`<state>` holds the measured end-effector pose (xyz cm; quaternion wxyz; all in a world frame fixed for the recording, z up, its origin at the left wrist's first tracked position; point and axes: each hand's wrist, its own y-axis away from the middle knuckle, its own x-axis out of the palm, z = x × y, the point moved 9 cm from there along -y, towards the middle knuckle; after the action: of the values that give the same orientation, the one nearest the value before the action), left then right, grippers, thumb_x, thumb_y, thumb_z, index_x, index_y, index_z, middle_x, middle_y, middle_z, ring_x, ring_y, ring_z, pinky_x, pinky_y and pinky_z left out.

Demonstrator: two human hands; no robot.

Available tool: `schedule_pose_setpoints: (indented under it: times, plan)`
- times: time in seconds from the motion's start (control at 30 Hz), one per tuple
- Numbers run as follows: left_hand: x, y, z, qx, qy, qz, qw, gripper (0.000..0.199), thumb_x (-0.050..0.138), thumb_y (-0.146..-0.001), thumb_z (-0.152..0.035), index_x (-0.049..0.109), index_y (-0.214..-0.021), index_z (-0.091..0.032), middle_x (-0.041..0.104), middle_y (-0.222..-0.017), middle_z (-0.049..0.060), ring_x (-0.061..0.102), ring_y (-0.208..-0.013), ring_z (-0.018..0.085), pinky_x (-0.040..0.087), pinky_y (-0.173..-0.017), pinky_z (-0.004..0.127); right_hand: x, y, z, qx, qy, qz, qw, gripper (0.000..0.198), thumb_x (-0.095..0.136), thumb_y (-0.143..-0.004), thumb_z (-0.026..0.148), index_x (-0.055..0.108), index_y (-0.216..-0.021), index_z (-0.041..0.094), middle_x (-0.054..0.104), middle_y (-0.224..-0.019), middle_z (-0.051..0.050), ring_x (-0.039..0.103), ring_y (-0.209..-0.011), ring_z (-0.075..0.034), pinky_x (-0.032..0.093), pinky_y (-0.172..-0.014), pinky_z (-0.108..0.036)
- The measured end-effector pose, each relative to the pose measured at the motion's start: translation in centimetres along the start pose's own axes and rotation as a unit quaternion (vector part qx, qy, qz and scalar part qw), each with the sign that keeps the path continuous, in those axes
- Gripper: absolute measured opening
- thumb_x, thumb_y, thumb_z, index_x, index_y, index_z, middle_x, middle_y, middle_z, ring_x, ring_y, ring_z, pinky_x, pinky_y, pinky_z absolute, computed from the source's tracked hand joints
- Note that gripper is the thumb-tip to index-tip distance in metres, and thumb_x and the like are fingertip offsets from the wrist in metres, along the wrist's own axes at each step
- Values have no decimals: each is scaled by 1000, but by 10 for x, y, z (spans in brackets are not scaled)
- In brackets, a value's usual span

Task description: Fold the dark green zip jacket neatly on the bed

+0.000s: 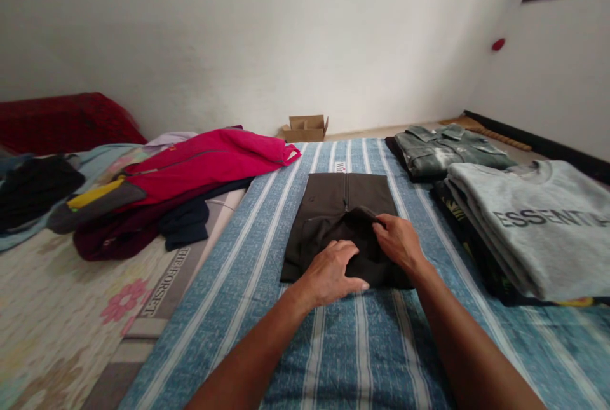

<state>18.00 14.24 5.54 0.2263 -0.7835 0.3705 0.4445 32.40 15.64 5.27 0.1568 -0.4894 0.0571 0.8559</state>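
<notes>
A dark brown zip jacket (328, 197), folded into a rough rectangle, lies on the blue striped sheet (229, 257) in front of me. Its zipper runs down the middle of the far half. My right hand (398, 238) pinches a raised edge of the fabric near the jacket's right side. Over the near half of the jacket rests my left hand (331, 270), its thumb and fingers apart and nothing held between them. The cloth between the two hands is bunched up, and the jacket's near edge is partly hidden by my left hand.
To the right stand folded stacks, a grey sweatshirt (557, 238) on one and a grey-green shirt (448, 149) on another. A pink jacket (210, 159) and dark clothes lie loose at left. A cardboard box (307, 128) sits against the wall.
</notes>
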Motion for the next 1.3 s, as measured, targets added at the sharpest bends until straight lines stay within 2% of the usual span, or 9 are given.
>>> schedule_pose_setpoints:
  times: [0.2, 0.37, 0.57, 0.67, 0.77, 0.93, 1.0, 1.13, 1.3]
  plan:
    - [4, 0, 2, 14, -52, -29, 998, 29, 67, -76, -28, 61, -101, -15, 60, -114, 9, 55, -105, 23, 42, -94, 34, -4, -5, -9, -7, -84, -28, 996, 28, 41, -82, 28, 68, -82, 21, 69, -77, -3, 61, -74, -17, 37, -62, -23]
    - [2, -3, 2, -6, -62, -44, 997, 4, 60, -80, -19, 60, -80, -16, 62, -107, 7, 57, -100, 20, 44, -90, 30, -6, -8, -9, 2, -67, -32, 997, 27, 42, -81, 27, 69, -81, 21, 69, -76, -3, 62, -75, -18, 37, -63, -24]
    - [-4, -6, 6, -43, -45, -69, 996, 7, 52, -80, -15, 54, -74, -19, 60, -82, 2, 58, -80, 16, 44, -73, 25, -13, -9, -1, -9, 21, -15, 1000, 30, 46, -82, 28, 66, -104, 24, 70, -87, -4, 62, -84, -19, 40, -68, -25]
    - [-6, -6, 8, -41, -33, -75, 996, 8, 51, -79, -15, 51, -72, -19, 58, -76, 0, 57, -74, 15, 41, -68, 24, -21, -2, 9, -65, 42, 0, 997, 33, 48, -85, 32, 62, -112, 21, 68, -92, -5, 62, -85, -20, 42, -72, -27]
    - [-7, -8, 10, -37, -12, -73, 997, 9, 52, -79, -16, 51, -71, -19, 58, -73, 0, 56, -70, 14, 39, -64, 24, -34, 14, 30, -176, 24, 10, 984, 30, 50, -86, 32, 62, -110, 20, 64, -107, -7, 60, -94, -19, 44, -79, -29]
    - [-10, -10, 16, -55, 35, -79, 995, 3, 55, -78, -16, 55, -76, -19, 60, -73, 0, 57, -69, 15, 38, -62, 24, -30, 44, 66, -345, 44, 123, 930, 27, 60, -79, 25, 63, -106, 21, 63, -108, -6, 53, -108, -20, 42, -89, -32]
    - [-11, -11, 16, -53, 38, -84, 994, 4, 55, -78, -15, 54, -75, -19, 60, -74, 0, 57, -70, 15, 38, -63, 24, -21, 47, 71, -359, 97, 160, 915, 23, 61, -77, 21, 65, -100, 21, 65, -103, -5, 54, -107, -20, 42, -87, -31]
    - [-11, -11, 13, -42, 6, -92, 995, 11, 54, -77, -13, 47, -70, -19, 56, -71, -1, 55, -69, 15, 38, -64, 25, -2, 42, 65, -324, 201, 217, 899, 16, 59, -79, 20, 65, -94, 19, 66, -96, -6, 59, -95, -21, 43, -74, -28]
    - [-14, -10, 7, -33, -27, -81, 996, 14, 52, -78, -12, 42, -72, -21, 53, -73, 0, 54, -71, 15, 40, -66, 26, -6, 36, 64, -331, 251, 198, 888, 12, 54, -82, 19, 66, -83, 18, 67, -89, -6, 60, -87, -20, 40, -67, -26]
